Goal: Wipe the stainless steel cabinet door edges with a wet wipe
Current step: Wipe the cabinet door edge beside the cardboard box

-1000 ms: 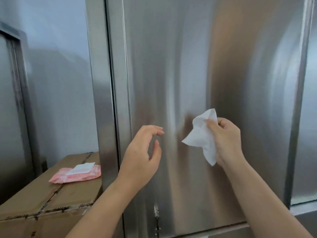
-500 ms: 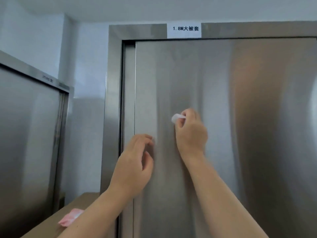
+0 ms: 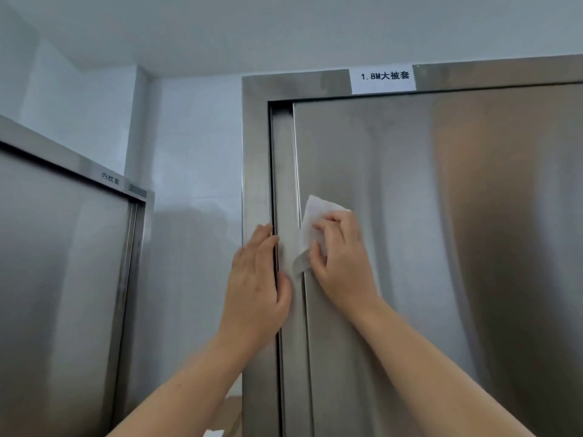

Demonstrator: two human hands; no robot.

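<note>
Head view of 2 bare hands at a stainless steel cabinet door (image 3: 441, 247). The white wet wipe (image 3: 310, 216) lies flat against the door's left vertical edge, its long axis running roughly up and down along that edge. 1 free corner points upward, and the lower end wraps leftward round the edge onto the recessed strip beside it. The right hand (image 3: 342, 263) forms the grip: its fingers (image 3: 331, 220) are bent over the wipe and the thumb sits lower, closed on the wipe and pressing it to the steel. Most of the visible wipe extends above and to the left of the grip; any part under the palm is hidden. The left hand (image 3: 255, 279) is flat, fingers straight and pointing up, resting on the frame (image 3: 255, 152) just left of the door gap and holding nothing. A white label (image 3: 383, 77) with printed characters is fixed to the frame above the door. A lower cabinet (image 3: 56, 279) stands to the left, with a pale wall (image 3: 195, 152) between.
</note>
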